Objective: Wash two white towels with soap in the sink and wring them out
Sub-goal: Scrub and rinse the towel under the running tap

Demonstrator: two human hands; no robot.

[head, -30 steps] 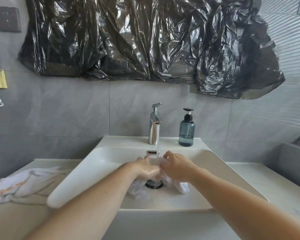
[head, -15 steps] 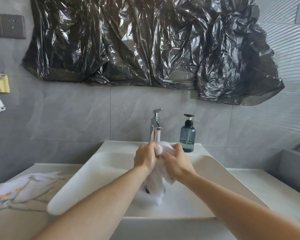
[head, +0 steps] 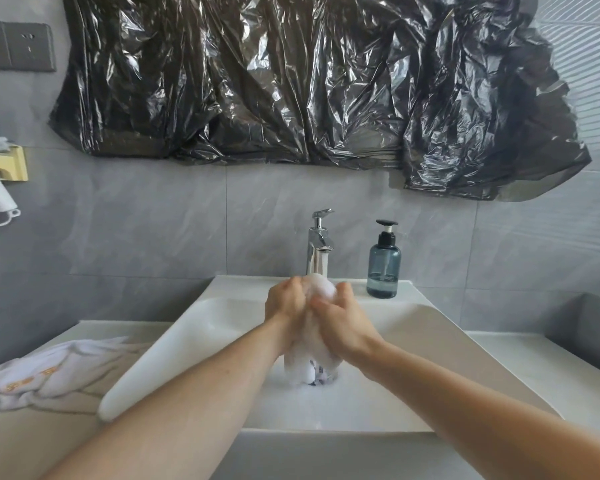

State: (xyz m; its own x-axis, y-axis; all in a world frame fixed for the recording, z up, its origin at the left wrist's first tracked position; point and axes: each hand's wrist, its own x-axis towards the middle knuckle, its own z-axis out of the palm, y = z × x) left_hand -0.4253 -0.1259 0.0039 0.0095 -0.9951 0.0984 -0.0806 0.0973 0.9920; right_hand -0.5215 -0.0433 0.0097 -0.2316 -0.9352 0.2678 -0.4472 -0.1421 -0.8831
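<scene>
- Left hand (head: 286, 303) and right hand (head: 340, 322): each grip curled tight round one towel (head: 321, 289), bunched under the tap (head: 319, 242) over the sink (head: 465, 341), likely so the water rinses it.
- Second towel (head: 49, 374) lies on table (head: 551, 368), left of the sink, waiting.
- Soap (head: 383, 265) stands beside tap, within reach.

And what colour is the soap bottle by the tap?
The soap bottle is see-through blue-grey with a black pump, clearest in the head view.

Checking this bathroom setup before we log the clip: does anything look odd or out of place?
Yes: a crumpled black plastic sheet hangs on the wall above the faucet, seemingly covering something. A second white towel lies rumpled on the counter left of the sink. Otherwise, both hands simply grip a wet towel under running water.
</scene>
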